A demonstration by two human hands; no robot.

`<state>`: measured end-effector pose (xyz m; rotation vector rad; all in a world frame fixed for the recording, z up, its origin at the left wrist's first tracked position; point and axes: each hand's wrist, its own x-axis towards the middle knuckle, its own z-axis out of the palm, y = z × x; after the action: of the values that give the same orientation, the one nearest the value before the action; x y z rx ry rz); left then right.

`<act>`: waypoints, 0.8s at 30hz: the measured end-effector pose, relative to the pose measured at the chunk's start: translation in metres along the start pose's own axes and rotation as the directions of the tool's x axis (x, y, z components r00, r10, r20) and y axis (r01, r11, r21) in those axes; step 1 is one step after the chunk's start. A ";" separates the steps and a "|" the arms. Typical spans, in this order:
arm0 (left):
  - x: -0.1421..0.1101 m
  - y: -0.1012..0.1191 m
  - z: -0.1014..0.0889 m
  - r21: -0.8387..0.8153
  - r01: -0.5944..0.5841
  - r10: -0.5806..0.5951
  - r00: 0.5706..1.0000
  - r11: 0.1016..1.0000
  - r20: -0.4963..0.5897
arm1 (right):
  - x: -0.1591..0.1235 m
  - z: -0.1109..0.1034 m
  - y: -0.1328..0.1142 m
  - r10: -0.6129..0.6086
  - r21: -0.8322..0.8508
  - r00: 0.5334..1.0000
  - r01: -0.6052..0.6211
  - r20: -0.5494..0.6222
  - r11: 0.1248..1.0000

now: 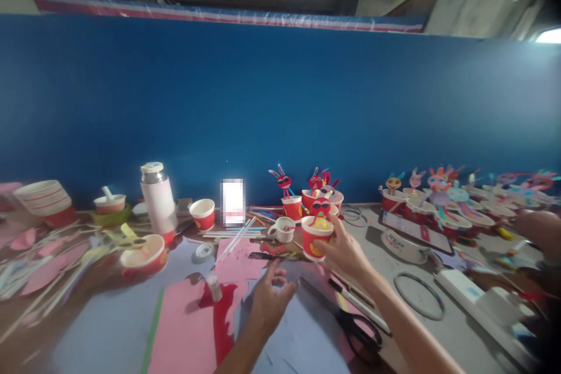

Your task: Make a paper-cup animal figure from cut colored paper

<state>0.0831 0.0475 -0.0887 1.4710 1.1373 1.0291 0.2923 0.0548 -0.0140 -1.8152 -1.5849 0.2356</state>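
My right hand [346,251] is wrapped around a red paper cup [314,239] with a small red paper figure in dark glasses standing in it, holding it just above the table. My left hand [269,295] hovers low over blue and pink paper sheets [184,327], fingers loosely curled, thumb and forefinger nearly touching, with nothing visible in them. Black scissors [350,321] lie just right of my left hand, beside a marker pen [357,304].
More red cups with paper figures [291,201] stand against the blue wall, with several more at the right [438,210]. A white flask [158,198], stacked cups [44,201], a tape roll [204,251], straws, a glue tube [214,287] and a wire ring [418,295] lie about. Another person's hand [539,231] is at the right.
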 end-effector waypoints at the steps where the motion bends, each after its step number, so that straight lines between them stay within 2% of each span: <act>1: 0.000 0.001 0.000 0.010 0.007 -0.007 1.000 1.000 0.009 | 0.008 -0.002 0.006 0.014 -0.020 1.000 -0.014 -0.010 1.000; 4: -0.001 0.004 0.000 0.027 0.018 -0.018 1.000 0.999 0.012 | 0.026 -0.001 0.019 0.027 -0.076 0.999 -0.029 -0.028 0.997; 7: -0.001 0.003 0.001 0.018 -0.006 0.006 1.000 1.000 0.016 | 0.036 0.008 0.023 0.001 -0.123 0.999 -0.004 -0.032 0.992; 13: -0.004 0.003 -0.001 -0.021 -0.036 0.037 0.997 0.999 0.065 | 0.046 0.027 0.025 -0.025 -0.207 0.999 0.018 -0.035 0.978; 24: -0.005 0.006 -0.004 0.041 -0.024 0.022 0.998 0.999 0.058 | 0.054 0.039 0.032 -0.004 -0.302 1.000 -0.006 -0.031 0.953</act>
<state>0.0791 0.0429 -0.0826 1.5405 1.1092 0.9783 0.3083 0.1201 -0.0454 -2.0383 -1.6696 -0.0387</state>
